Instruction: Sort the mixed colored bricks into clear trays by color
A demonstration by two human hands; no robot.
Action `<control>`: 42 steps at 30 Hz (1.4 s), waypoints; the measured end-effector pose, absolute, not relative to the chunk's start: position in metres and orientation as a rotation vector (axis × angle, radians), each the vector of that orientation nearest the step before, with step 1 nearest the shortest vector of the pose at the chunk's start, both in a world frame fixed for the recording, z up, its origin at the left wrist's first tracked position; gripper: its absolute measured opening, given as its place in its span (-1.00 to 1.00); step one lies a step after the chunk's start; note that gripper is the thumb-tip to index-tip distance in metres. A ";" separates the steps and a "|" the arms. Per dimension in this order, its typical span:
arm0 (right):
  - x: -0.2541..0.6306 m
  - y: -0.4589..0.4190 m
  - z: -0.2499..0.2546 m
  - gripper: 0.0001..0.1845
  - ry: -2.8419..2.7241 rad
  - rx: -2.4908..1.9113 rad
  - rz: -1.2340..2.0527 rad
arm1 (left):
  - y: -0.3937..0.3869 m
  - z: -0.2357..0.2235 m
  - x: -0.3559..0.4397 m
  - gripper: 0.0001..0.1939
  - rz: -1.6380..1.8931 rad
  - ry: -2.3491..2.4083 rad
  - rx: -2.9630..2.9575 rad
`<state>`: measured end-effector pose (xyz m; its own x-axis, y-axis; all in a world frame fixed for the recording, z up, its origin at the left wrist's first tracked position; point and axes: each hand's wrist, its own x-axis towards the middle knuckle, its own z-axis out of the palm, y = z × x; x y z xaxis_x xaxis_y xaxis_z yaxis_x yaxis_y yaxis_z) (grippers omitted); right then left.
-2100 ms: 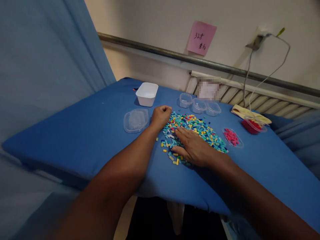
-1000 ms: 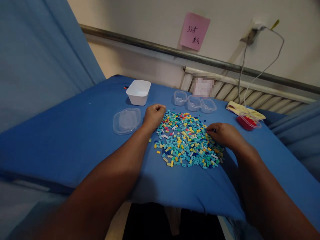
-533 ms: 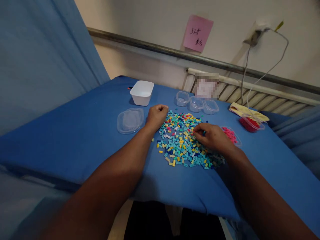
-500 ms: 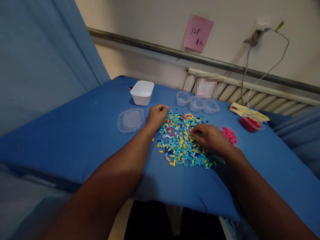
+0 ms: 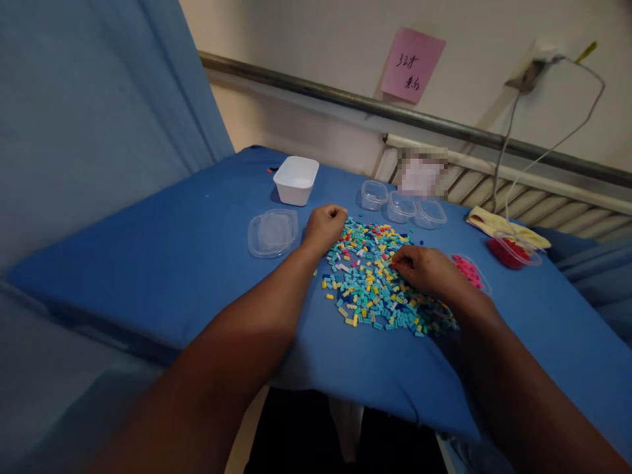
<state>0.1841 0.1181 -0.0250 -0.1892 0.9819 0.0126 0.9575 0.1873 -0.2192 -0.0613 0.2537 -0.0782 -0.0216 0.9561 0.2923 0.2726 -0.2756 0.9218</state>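
A pile of small coloured beads (image 5: 368, 280), mostly teal, yellow, pink and white, is spread over the blue cloth (image 5: 172, 263). My left hand (image 5: 324, 227) rests as a closed fist at the pile's upper left edge; nothing shows inside it. My right hand (image 5: 427, 270) lies on the pile's right side with fingers curled and fingertips pinched at the beads; what they grip is too small to name. A clear lid holding pink beads (image 5: 469, 271) sits just right of my right hand.
A white tub (image 5: 296, 179) and a clear lid (image 5: 273, 232) stand to the left. Three small clear cups (image 5: 401, 205) line the back. A clear tub of red beads (image 5: 513, 250) and a yellow cloth (image 5: 503, 224) lie far right. Blue curtain hangs left.
My right hand went from flat on the pile, out to its right edge, then back onto the beads with fingers curled in a pinch. The left fist stayed put.
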 end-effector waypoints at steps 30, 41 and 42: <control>0.319 0.092 -0.037 -0.58 -1.553 -2.177 -0.297 | 0.255 -0.069 -0.067 -0.66 1.331 1.348 1.618; 0.187 0.125 -0.007 -0.71 -2.224 -1.544 0.186 | 0.255 -0.074 -0.063 -0.69 1.330 1.338 1.629; 0.178 0.132 -0.004 -0.69 -2.311 -1.552 0.175 | 0.254 -0.073 -0.063 -0.69 1.335 1.332 1.619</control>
